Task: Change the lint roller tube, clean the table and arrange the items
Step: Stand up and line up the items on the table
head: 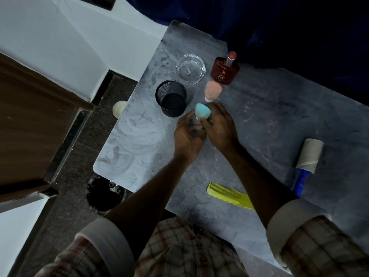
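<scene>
Both forearms stretched forward over the counter (259, 120), left hand (188, 136) and right hand (220, 125) meeting, fingers of both curled around the base of a blue sponge (202, 111), just beside the black mesh cup (172, 97). Lint roller (306, 162) lying well apart at right, near the yellow comb (229, 194).

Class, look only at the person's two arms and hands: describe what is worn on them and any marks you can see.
Both forearms are bare. Each plaid sleeve, left sleeve and right sleeve, is rolled back, showing a plain pale cuff lining. Dark smudges mark the left hand and the right hand. No rings, watch or gloves visible.
</scene>
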